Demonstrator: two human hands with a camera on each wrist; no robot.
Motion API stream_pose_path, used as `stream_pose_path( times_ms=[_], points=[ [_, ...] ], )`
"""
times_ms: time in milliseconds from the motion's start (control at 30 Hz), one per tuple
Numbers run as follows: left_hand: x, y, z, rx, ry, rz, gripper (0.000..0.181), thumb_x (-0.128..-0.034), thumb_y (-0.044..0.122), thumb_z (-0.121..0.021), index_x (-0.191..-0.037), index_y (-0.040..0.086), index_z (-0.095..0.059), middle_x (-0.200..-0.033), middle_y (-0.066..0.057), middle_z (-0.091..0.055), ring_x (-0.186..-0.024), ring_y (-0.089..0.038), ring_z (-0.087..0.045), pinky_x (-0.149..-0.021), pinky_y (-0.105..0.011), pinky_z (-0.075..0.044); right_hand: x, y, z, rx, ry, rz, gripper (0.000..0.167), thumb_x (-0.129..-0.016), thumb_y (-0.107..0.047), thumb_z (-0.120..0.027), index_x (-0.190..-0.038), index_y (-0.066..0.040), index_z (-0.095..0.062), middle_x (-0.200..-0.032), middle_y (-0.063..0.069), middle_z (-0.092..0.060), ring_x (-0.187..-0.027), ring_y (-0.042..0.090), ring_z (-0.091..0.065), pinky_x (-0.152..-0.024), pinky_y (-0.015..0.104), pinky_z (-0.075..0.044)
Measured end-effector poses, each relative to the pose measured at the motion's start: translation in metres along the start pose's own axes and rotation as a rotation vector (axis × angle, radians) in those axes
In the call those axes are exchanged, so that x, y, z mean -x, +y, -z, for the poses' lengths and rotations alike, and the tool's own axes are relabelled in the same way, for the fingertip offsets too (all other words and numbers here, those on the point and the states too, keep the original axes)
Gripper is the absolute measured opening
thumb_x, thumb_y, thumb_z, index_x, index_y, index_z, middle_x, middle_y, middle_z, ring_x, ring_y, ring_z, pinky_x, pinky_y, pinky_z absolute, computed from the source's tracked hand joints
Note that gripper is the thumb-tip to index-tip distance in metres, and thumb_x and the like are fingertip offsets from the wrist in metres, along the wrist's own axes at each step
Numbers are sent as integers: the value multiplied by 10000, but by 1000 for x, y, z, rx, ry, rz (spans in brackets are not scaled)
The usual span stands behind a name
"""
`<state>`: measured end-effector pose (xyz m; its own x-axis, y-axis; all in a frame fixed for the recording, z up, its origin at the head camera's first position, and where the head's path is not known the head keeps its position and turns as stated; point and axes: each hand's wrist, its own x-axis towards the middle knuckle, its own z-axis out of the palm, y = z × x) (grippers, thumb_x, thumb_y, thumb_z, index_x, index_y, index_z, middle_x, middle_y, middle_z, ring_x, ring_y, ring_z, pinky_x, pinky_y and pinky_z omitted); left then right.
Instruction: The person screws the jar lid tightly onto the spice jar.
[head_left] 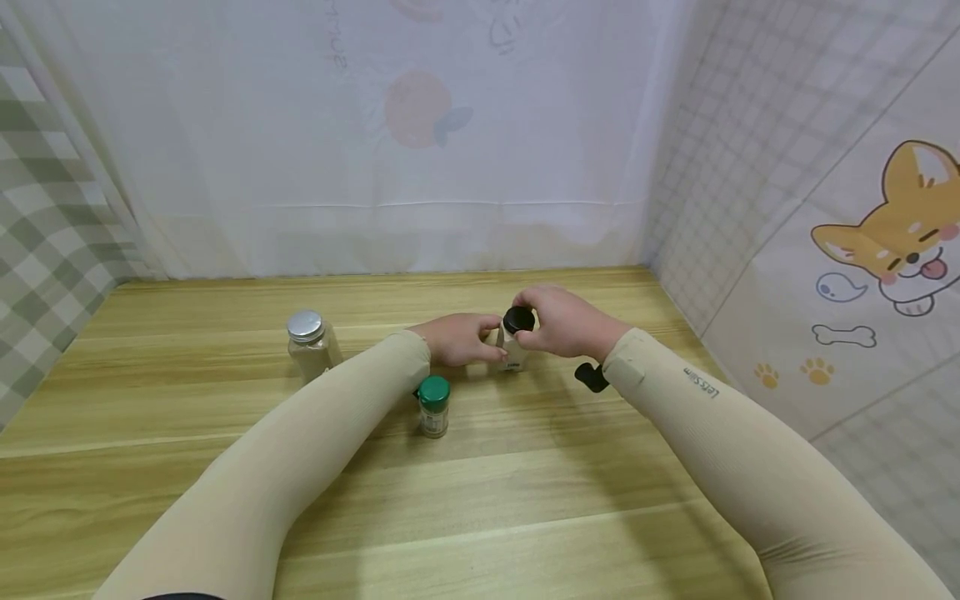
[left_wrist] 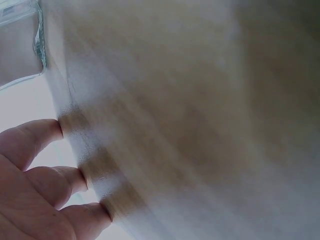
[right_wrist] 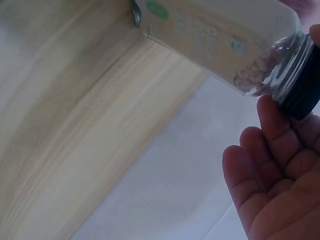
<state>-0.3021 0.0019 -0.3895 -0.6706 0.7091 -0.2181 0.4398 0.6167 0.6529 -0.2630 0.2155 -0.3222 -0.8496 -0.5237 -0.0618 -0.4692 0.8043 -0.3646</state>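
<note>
A clear spice jar (head_left: 513,357) with a black cap (head_left: 518,319) stands upright on the table. My right hand (head_left: 564,322) grips the cap between thumb and fingers. At the jar's left side, my left hand (head_left: 457,340) holds the body with thumb and forefinger. The left wrist view catches only a corner of the jar (left_wrist: 20,50), with the other fingertips (left_wrist: 55,129) resting on the wooden surface. In the right wrist view, pale pieces lie inside the jar (right_wrist: 200,37) near its neck, and a label with a green mark covers its side.
A small shaker with a green lid (head_left: 434,390) stands beside my left forearm. Behind that forearm is a larger jar with a silver lid (head_left: 306,327). A black object (head_left: 592,377) shows beside my right wrist. Curtains (head_left: 375,167) border the wooden table (head_left: 525,517).
</note>
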Motion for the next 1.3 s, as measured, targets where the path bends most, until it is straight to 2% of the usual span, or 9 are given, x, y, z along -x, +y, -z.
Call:
stream_pose_path(
  times_ms=[300, 567, 833, 967, 1100, 1300],
  points=[
    [0, 0, 0, 1, -1, 16, 413, -996, 543, -664, -1366, 386, -565, -1488, -11, -606, -1429, -273, -539, -1183, -521, -422, 0, -1, 2, -9, -10, -15, 245, -950, -156, -723, -1156, -32, -676, -1097, 85, -708, -1018, 290, -614, -905, 419, -494],
    [1, 0, 0, 1, -6, 23, 437, -991, 557, -660, -1385, 402, -552, -1516, -20, -588, -1447, -281, -524, -1195, -531, -410, 0, 6, -3, -96, 2, -15, 207, -963, -167, -728, -1146, -79, -690, -1136, 59, -711, -1094, 249, -634, -973, 442, -495],
    [1, 0, 0, 14, -7, 10, 478, -1008, 530, -659, -1452, 408, -530, -1569, -41, -552, -1487, -291, -488, -1215, -535, -391, 4, 15, -11, -183, 34, -13, 272, -986, -192, -724, -1238, -92, -710, -1196, 66, -708, -1018, 242, -596, -878, 414, -476],
    [1, 0, 0, 20, -3, 2, 446, -1008, 512, -664, -1425, 405, -547, -1565, -42, -555, -1489, -293, -483, -1222, -535, -381, 6, 16, -13, -218, 51, -31, 303, -994, -222, -730, -1268, -95, -703, -1220, 79, -701, -999, 249, -587, -826, 389, -474],
    [1, 0, -1, 21, 2, 1, 426, -1010, 502, -666, -1407, 393, -555, -1553, -40, -563, -1482, -289, -489, -1220, -532, -384, 7, 15, -15, -233, 70, -54, 332, -993, -265, -743, -1275, -94, -697, -1245, 82, -700, -1043, 249, -606, -847, 384, -483],
    [1, 0, -1, 18, 4, 9, 491, -1014, 502, -663, -1471, 390, -524, -1566, -58, -554, -1485, -309, -488, -1217, -540, -389, 7, 18, -20, -254, 94, -77, 334, -991, -317, -751, -1238, -101, -691, -1228, 72, -700, -1102, 255, -625, -936, 426, -491]
  ],
)
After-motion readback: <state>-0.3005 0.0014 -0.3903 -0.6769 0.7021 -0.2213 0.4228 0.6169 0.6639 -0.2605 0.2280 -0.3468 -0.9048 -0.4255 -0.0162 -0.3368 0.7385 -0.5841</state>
